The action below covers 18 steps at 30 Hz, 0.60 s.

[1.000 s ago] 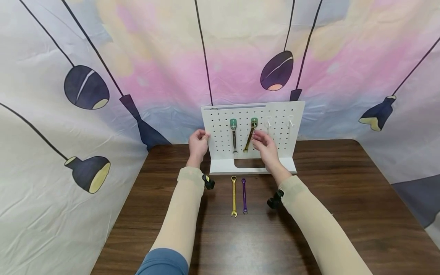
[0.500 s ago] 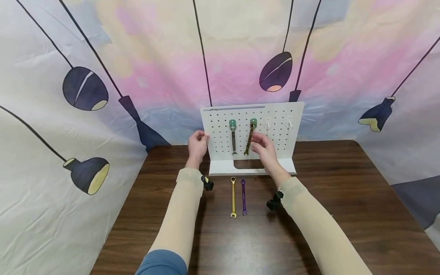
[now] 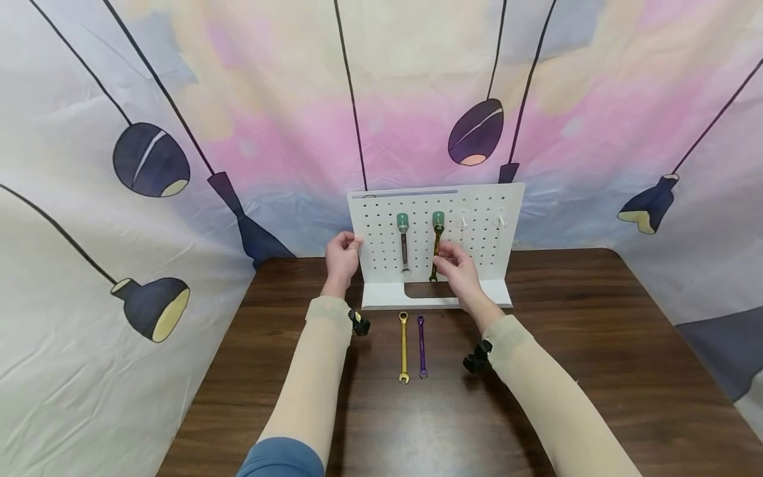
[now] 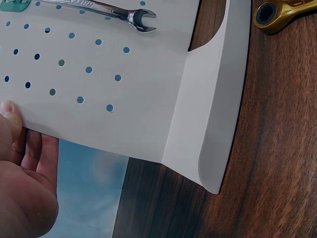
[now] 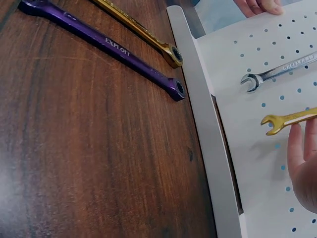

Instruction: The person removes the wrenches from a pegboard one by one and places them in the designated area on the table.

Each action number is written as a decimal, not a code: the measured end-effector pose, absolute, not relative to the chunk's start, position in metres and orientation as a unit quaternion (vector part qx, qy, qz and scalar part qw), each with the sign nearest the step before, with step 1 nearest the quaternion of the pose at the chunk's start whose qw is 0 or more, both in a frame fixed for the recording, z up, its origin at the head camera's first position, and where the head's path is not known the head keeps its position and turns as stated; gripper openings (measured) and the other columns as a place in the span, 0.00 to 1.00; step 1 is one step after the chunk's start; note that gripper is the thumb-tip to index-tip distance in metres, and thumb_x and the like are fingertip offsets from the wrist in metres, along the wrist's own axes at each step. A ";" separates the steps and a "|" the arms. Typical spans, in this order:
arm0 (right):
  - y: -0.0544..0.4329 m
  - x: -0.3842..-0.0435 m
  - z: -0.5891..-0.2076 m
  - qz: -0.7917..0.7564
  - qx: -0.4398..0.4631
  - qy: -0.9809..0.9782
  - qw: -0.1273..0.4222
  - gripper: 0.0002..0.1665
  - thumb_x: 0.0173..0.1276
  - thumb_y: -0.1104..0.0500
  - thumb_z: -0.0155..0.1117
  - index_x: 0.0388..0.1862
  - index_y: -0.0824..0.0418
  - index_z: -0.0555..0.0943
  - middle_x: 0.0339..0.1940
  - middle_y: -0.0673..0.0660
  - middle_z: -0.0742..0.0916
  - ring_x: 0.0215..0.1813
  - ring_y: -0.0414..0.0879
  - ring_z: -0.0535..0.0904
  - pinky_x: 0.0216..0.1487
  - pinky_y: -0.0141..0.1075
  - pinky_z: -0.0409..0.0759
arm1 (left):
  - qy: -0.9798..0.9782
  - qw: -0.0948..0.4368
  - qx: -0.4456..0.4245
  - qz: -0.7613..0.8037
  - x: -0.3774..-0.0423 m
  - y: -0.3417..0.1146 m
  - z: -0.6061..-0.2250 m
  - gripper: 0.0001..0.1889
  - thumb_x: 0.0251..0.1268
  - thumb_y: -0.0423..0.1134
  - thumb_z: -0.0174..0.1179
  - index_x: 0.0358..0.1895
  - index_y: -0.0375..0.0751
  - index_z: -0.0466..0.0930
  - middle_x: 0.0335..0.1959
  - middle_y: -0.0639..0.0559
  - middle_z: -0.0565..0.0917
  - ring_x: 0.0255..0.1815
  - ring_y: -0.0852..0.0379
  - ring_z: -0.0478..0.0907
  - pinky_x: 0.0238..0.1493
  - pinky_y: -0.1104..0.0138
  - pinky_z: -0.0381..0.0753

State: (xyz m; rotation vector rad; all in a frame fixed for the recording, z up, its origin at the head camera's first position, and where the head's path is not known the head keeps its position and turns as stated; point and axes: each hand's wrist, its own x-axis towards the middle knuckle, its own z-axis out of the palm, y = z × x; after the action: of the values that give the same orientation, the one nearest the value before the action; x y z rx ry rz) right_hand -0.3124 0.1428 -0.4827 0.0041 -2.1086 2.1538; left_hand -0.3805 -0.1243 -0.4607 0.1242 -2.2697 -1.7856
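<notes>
My left hand [image 3: 342,260] pinches the left edge of an upright white pegboard [image 3: 381,265], thumb in front and fingers behind it in the left wrist view. With fingertips against its side, my right hand [image 3: 463,273] touches a gold combination wrench [image 5: 292,119]. That wrench hangs by its ring end below a green-topped hook [image 3: 438,218], open end down. To its left a silver combination wrench [image 3: 405,248] hangs from another green-topped hook [image 3: 402,221]. My right thumb is hidden in the right wrist view.
On the brown wooden table [image 3: 381,430], before the board's foot, lie a yellow-gold wrench [image 3: 404,351] and a purple wrench [image 3: 422,348], side by side. Two clear hooks [image 3: 463,220] are on the board's right half. A printed cloth [image 3: 286,132] hangs behind.
The hanging gold wrench has swung from a slant to nearly upright, and my right fingers have come against it, slightly lower. My left hand stays on the board's edge.
</notes>
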 end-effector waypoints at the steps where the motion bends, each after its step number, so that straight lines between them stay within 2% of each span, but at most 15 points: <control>1: 0.143 -0.312 -0.483 0.710 0.000 -0.701 0.063 0.25 0.79 0.64 0.65 0.71 0.68 0.75 0.62 0.62 0.81 0.62 0.50 0.78 0.65 0.44 0.80 | -0.779 0.125 0.043 -0.613 -0.380 -0.124 -0.461 0.08 0.81 0.39 0.64 0.41 0.40 0.80 0.36 0.49 0.78 0.40 0.51 0.75 0.41 0.61 0.73; 9: 0.144 -0.306 -0.487 0.697 0.010 -0.714 0.066 0.20 0.80 0.62 0.65 0.65 0.69 0.79 0.56 0.60 0.82 0.55 0.47 0.79 0.59 0.40 0.83 | -0.774 0.129 0.040 -0.619 -0.379 -0.124 -0.462 0.08 0.80 0.38 0.65 0.40 0.39 0.81 0.35 0.49 0.78 0.39 0.50 0.75 0.41 0.60 0.73; 18: 0.145 -0.299 -0.488 0.688 0.018 -0.720 0.088 0.21 0.79 0.61 0.66 0.66 0.67 0.79 0.55 0.60 0.83 0.52 0.47 0.81 0.52 0.36 0.84 | -0.775 0.135 0.037 -0.616 -0.381 -0.123 -0.463 0.08 0.80 0.38 0.65 0.39 0.40 0.80 0.35 0.49 0.77 0.40 0.49 0.76 0.42 0.59 0.73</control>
State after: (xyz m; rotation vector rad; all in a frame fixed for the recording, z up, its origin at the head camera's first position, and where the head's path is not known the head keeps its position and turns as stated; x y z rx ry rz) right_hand -0.2989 0.1454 -0.4878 0.0540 -2.1444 2.0475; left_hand -0.3811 -0.1233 -0.4629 0.1073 -2.2460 -1.7839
